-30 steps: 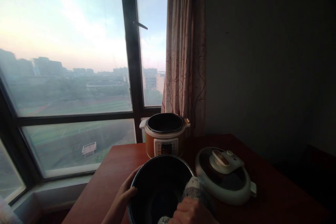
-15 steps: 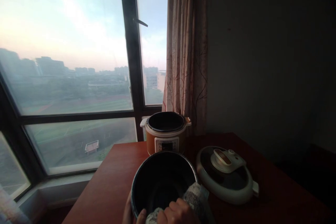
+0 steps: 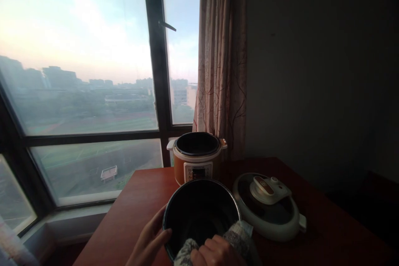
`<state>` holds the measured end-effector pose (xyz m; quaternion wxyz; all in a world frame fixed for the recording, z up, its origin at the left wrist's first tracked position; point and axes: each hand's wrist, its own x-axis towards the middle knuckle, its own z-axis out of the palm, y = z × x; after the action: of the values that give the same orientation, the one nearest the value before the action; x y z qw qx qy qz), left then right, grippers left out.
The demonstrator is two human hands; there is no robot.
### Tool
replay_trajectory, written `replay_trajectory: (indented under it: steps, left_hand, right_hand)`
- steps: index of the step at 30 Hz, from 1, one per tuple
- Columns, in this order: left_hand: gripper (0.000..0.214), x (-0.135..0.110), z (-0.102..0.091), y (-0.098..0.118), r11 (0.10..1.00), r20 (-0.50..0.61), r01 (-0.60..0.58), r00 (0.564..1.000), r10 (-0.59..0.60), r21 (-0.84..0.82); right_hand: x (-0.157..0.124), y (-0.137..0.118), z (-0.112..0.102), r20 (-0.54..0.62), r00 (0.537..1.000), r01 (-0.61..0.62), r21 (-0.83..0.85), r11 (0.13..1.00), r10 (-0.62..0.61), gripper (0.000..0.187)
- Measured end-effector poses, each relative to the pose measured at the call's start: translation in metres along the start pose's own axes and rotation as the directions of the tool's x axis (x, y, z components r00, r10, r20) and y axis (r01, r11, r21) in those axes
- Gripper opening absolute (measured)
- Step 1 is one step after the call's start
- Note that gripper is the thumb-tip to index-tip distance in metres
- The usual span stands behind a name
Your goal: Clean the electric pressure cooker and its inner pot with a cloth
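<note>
While the left hand (image 3: pixel 151 239) clasps the left wall of the dark inner pot (image 3: pixel 201 212), thumb hooked over its rim, the right hand (image 3: pixel 215 252) is closed on a grey cloth (image 3: pixel 240 235) that drapes over the pot's near rim and into its hollow. The pot sits at the near edge of the red-brown table (image 3: pixel 134 212), tilted a little toward the person, with its mouth open to the camera.

Just behind it, at the far edge by the window (image 3: pixel 77 70), stands the orange-and-white electric pressure cooker (image 3: pixel 197 160), open at the top with its control panel facing the person. The pot's far rim overlaps the foot of the cooker in this view, so I cannot tell whether they touch. Near the pot on the right the cooker lid (image 3: pixel 274 216) lies flat with its handle up, apart from the cloth. A patterned curtain (image 3: pixel 222 62) hangs behind the cooker, against a dark wall (image 3: pixel 318 75).

Counted: one inner pot, one cooker, one lid, one cloth, one curtain, and two hands, both the person's own.
</note>
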<state>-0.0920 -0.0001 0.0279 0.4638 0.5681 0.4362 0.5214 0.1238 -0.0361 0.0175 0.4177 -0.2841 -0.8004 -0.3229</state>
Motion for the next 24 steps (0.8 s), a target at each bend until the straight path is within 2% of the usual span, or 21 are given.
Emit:
replay_trajectory:
  steps: [5, 8, 10, 14, 18, 21, 24]
  left_hand:
    - [0.060, 0.018, -0.009, 0.014, 0.996, 0.168, 0.087, 0.982, -0.081, -0.033]
    - [0.060, 0.024, -0.011, 0.016, 0.991, 0.190, 0.127, 0.975, -0.118, -0.036]
    - [0.059, 0.026, -0.010, 0.011, 0.990, 0.169, 0.134, 0.978, -0.125, -0.042]
    - [0.063, 0.029, -0.003, -0.005, 0.994, 0.058, 0.080, 0.995, -0.075, -0.079]
    - [0.064, 0.024, 0.006, -0.017, 0.997, -0.140, 0.064, 0.988, -0.069, -0.040]
    - [0.065, 0.008, 0.014, -0.023, 0.996, -0.301, 0.080, 0.950, -0.085, -0.029]
    - [0.072, -0.014, 0.028, -0.033, 0.999, -0.319, 0.029, 0.947, -0.032, -0.016]
  right_hand:
    - [-0.005, 0.040, -0.030, 0.182, 0.973, 0.104, 0.193, 0.976, -0.140, 0.024]
    - [-0.009, 0.057, -0.040, 0.244, 0.956, 0.093, 0.284, 0.954, -0.165, 0.016]
    - [-0.011, 0.060, -0.040, 0.226, 0.963, 0.079, 0.276, 0.958, -0.145, 0.017]
    - [-0.015, 0.054, -0.030, 0.150, 0.985, 0.052, 0.225, 0.973, -0.088, 0.024]
    - [-0.014, 0.050, -0.022, 0.083, 0.996, 0.021, 0.206, 0.978, -0.039, 0.028]
    - [-0.013, 0.046, -0.015, 0.005, 1.000, 0.012, 0.168, 0.986, -0.013, 0.029]
    - [-0.012, 0.035, -0.007, -0.039, 0.999, -0.003, 0.098, 0.995, 0.007, 0.029]
